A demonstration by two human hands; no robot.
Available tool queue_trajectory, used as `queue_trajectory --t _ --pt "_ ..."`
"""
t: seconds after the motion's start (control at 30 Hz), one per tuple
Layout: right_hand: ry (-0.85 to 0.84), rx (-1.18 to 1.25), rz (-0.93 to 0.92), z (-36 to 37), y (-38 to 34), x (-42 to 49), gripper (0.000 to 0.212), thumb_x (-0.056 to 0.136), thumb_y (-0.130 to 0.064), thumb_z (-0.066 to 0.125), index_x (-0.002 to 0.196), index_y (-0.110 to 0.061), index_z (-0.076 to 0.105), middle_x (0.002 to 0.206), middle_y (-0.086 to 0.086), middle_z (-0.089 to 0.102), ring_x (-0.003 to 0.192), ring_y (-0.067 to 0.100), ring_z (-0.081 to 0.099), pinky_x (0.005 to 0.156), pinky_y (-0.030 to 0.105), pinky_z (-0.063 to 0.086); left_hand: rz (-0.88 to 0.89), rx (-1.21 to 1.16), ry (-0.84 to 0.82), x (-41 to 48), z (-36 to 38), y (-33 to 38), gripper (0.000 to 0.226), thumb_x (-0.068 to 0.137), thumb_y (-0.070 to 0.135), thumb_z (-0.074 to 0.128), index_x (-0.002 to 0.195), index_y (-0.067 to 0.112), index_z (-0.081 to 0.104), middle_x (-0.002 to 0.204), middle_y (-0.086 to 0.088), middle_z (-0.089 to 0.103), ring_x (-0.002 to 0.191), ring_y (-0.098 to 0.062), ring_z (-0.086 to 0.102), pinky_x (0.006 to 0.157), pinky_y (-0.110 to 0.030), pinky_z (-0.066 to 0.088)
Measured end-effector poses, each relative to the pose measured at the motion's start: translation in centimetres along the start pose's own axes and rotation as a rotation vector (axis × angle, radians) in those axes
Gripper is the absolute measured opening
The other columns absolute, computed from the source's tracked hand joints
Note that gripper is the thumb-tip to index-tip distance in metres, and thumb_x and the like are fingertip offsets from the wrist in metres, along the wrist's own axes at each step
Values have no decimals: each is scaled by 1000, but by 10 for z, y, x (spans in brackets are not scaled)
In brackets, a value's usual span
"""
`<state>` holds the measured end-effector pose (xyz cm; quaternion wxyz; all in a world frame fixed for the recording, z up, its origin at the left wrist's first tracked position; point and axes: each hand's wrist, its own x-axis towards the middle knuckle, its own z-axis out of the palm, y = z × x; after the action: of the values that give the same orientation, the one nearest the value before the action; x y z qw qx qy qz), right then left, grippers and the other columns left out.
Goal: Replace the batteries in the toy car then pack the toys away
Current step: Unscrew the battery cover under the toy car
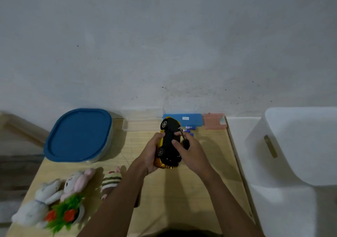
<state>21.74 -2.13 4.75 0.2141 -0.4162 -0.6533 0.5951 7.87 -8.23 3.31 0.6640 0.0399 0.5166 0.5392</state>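
Centre frame: left hand (150,154) grips toy car (169,140) belly-up by its flank, right hand (193,154) pinches screwdriver (183,137). Probably light rigid plastic, glossy shell slippery; hold flanks, not wheels.

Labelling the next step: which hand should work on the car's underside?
Right. The right hand holds the screwdriver, tip against the upturned car; the left hand grips the car, steadying it.

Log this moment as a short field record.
car: toy car, black underside up, gripped by left hand
tool: screwdriver in right hand, tip at the car's underside
loose: blue batteries on the table beyond the car
toys: plush toys, near left of table
storage: blue-lidded container left; white bin right
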Motion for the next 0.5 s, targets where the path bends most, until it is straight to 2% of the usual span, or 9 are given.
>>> queue_trajectory --t 0.07,0.13,0.23,0.4,0.5 --pt "-23 -35 -9 2 -2 1 26 92 -32 63 118 -36 60 109 -10 68 97 2 66 82 29 58 3 11 14 -4 -2 1 48 92 46 46 114 9 67 93 -18 74 76 -32 71 69 -38 57" --pt "-37 -94 -27 4 -3 2 33 92 -35 63 124 -39 58 113 -13 66 103 2 64 89 33 57 29 51 36 -8 -4 1 50 94 45 43 119 7 65 96 -19 74 78 -32 72 67 -36 57" --pt "-50 -192 -45 6 -8 0 35 90 -40 61 125 -44 57 114 -17 66 106 1 63 90 35 56 105 132 75 -12 -10 3 50 95 41 42 119 3 64 106 -24 70 87 -34 69 75 -38 55" --pt "-90 -280 -79 16 -28 -12 30 91 -38 60 119 -47 57 109 -21 66 104 2 62 89 38 56 171 286 89 -31 -18 14 38 97 33 43 89 8 69 80 -12 72 71 -25 68 65 -31 51" --pt "-102 -325 -86 22 -40 -19 31 91 -35 58 120 -45 57 110 -19 65 104 4 62 90 38 55 168 306 82 -43 -23 18 36 94 34 46 94 7 70 89 -16 73 82 -29 68 74 -35 53"
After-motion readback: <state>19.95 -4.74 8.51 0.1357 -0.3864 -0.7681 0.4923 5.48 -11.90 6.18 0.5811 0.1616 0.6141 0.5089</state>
